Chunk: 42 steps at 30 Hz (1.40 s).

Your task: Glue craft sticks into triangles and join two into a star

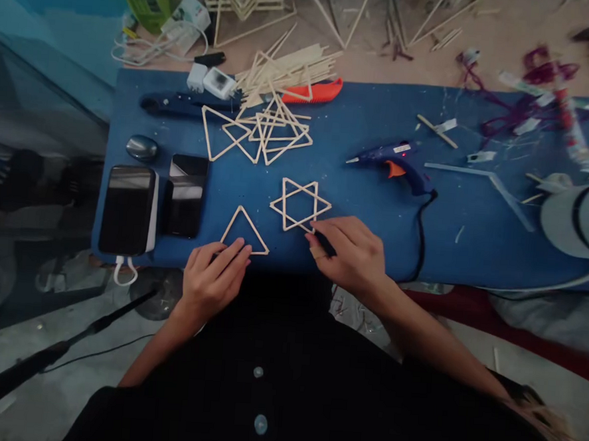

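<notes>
A six-pointed star of thin wooden sticks (300,206) lies on the blue table top, made of two overlapping triangles. My right hand (350,252) pinches its lower right corner between thumb and index finger. To its left lies a single triangle of wooden sticks (256,235), one point facing away from me. The fingers of my left hand (215,277) close over its near side and cover the near left corner; the thumb is hidden. Beyond both hands, several more stick triangles (257,138) overlap in a loose pile.
A blue glue gun (395,161) lies to the right, its cord (420,238) running to the near edge. Left are a power bank (127,210), a phone (186,197) and a mouse (142,147). Loose sticks (304,68) and an orange cutter (315,91) lie behind. A white cylinder (574,217) stands far right.
</notes>
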Available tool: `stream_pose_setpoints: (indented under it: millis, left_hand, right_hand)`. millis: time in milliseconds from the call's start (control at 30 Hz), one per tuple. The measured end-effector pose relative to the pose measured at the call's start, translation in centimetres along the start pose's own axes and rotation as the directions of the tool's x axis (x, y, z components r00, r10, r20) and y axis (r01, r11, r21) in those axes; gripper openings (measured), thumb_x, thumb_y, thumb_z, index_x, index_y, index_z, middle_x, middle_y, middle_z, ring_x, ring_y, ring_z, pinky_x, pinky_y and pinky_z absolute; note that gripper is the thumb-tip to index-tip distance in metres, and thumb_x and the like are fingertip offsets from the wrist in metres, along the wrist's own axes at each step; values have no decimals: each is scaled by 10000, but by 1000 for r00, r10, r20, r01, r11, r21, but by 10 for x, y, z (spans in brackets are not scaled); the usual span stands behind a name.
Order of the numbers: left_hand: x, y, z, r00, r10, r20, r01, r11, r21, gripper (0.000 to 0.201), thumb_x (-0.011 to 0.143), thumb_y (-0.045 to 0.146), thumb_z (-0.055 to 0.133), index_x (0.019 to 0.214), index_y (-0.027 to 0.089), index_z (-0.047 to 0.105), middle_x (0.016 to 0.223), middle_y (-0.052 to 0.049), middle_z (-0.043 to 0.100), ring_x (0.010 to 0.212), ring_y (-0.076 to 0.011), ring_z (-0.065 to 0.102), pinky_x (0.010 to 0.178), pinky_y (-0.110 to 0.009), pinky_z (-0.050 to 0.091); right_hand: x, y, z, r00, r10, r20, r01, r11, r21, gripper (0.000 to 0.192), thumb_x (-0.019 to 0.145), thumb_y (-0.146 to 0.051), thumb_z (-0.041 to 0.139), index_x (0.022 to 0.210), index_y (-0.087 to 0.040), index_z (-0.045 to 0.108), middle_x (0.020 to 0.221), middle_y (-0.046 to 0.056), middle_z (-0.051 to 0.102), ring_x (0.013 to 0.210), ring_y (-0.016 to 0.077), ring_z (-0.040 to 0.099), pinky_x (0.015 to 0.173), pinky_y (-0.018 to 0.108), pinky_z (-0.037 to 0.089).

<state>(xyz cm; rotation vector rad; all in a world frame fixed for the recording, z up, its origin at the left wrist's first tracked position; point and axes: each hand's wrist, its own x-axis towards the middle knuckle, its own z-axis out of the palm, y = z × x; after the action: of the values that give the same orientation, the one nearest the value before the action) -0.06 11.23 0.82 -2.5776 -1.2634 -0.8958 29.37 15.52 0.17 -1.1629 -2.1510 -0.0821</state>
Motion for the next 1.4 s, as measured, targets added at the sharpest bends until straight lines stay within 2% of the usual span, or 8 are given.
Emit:
stream_pose_setpoints:
  millis: [267,600,733,867,1000,1167,1300,1400]
  left_hand:
    - [17,-8,-2,999,27,20,-26,998,-49,418,945,-28,748,1322,153,770,1070,-57,886,936,-273,750,808,-410,560]
    - [50,7,20,1000,-4,-25,2,998,-57,199,954,130,822,1139,200,801,1054,-57,883,943,-285,785,791,-422,563]
    - [50,0,5,998,-5,65,7,999,-44,267,950,112,812,1207,178,779,1035,-53,881,972,-293,792,802,-423,578]
    - [43,-6,-15,973,126,192,-122,992,-31,312,975,5,729,1263,124,748,957,-63,868,870,-258,800,730,-393,601]
    - [38,-2,-15,987,102,121,-102,995,-6,361,960,-19,722,1286,135,751,961,-76,874,868,-263,829,756,-392,686]
    - [47,10,-12,990,144,9,-143,987,-69,378,939,4,787,1297,127,769,1040,-90,889,922,-254,857,821,-357,752]
    - [61,17,3,980,195,26,-189,970,-151,398,971,48,780,1320,238,777,1187,-40,884,1029,-243,859,895,-362,758]
    - [70,19,22,985,167,-30,-170,969,-178,365,973,71,793,1281,268,796,1194,-22,877,1055,-239,849,928,-370,743]
  right_hand:
    - [-1,15,-2,996,-82,30,80,995,63,132,941,-83,723,977,-204,764,930,43,780,813,189,703,688,345,602]
    - [-10,27,-2,993,36,110,-50,990,129,151,979,-139,699,1009,-256,788,993,31,814,872,200,741,779,380,626]
    - [-9,24,-7,999,38,26,-41,993,107,171,992,-132,686,1052,-262,779,1016,29,822,890,194,755,793,366,632]
    - [-13,17,-9,997,3,-73,3,997,82,114,987,-190,726,964,-276,798,845,17,792,735,176,717,670,350,601]
    - [-13,-5,-6,996,-14,-92,32,980,195,149,1007,-224,712,939,-310,813,796,-20,781,688,153,720,637,322,627]
    - [-8,-37,1,998,22,-52,1,918,397,364,983,-170,776,1342,-235,777,1114,77,826,972,209,809,813,357,725]
    - [-7,-34,1,989,96,-113,-47,925,377,528,940,-7,727,1417,-235,744,1104,77,814,1003,206,810,837,346,728]
    - [-5,-18,-1,984,120,-130,-77,951,300,458,923,43,717,1301,-211,766,1075,77,810,961,197,796,831,340,713]
